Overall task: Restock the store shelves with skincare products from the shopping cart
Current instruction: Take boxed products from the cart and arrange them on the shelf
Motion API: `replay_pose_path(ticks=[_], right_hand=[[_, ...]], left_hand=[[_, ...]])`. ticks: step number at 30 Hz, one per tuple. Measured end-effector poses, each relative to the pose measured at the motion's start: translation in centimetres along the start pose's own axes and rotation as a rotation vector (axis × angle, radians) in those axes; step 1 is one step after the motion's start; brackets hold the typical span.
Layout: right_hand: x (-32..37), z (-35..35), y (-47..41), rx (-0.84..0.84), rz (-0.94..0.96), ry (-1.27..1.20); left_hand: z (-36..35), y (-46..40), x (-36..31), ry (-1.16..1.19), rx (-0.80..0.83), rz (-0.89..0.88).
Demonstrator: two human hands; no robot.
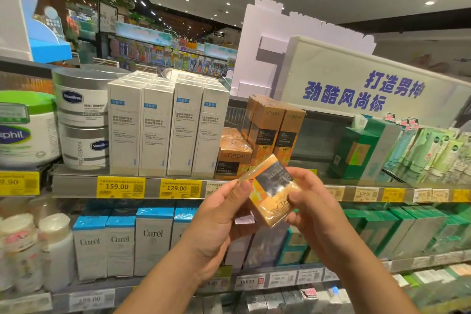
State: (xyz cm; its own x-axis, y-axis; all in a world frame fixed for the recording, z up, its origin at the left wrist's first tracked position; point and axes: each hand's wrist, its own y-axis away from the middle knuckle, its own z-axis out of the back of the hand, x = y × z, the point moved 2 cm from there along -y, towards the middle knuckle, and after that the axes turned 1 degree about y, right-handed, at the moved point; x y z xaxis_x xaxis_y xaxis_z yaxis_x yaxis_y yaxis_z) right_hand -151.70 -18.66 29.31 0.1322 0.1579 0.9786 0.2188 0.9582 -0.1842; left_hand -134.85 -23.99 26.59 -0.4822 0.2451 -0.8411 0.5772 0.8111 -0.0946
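- Orange box (271, 191) is held tilted in front of the shelf edge (76, 182), pinched at its ends by the left hand (219, 214) and right hand (312, 208), seemingly so it can be turned to match its row.
- Matching L'Oreal boxes (274, 130) stand just behind; a gap is seen right of them.
- White boxes (168, 127) and a green pack (362, 148) flank the spot; nothing is seen blocking it.
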Motion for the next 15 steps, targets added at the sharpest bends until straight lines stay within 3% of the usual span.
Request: replay_pose_path(ticks=[4, 7, 11, 15], right_hand=[[-0.2, 0.1, 0.3, 0.148, -0.017, 0.188], [0.4, 0.3, 0.1, 0.166, -0.028, 0.259], [1.5, -0.2, -0.3, 0.375, -0.052, 0.451], [2.2, 0.0, -0.4, 0.434, -0.028, 0.471]], left_hand=[[0.2, 0.0, -0.6, -0.044, 0.019, 0.037], [0.7, -0.3, -1.2, -0.186, 0.086, 0.115], [0.6, -0.6, -1.2, -0.403, 0.132, 0.224], [0.5, -0.9, -0.4, -0.293, 0.089, 0.243]])
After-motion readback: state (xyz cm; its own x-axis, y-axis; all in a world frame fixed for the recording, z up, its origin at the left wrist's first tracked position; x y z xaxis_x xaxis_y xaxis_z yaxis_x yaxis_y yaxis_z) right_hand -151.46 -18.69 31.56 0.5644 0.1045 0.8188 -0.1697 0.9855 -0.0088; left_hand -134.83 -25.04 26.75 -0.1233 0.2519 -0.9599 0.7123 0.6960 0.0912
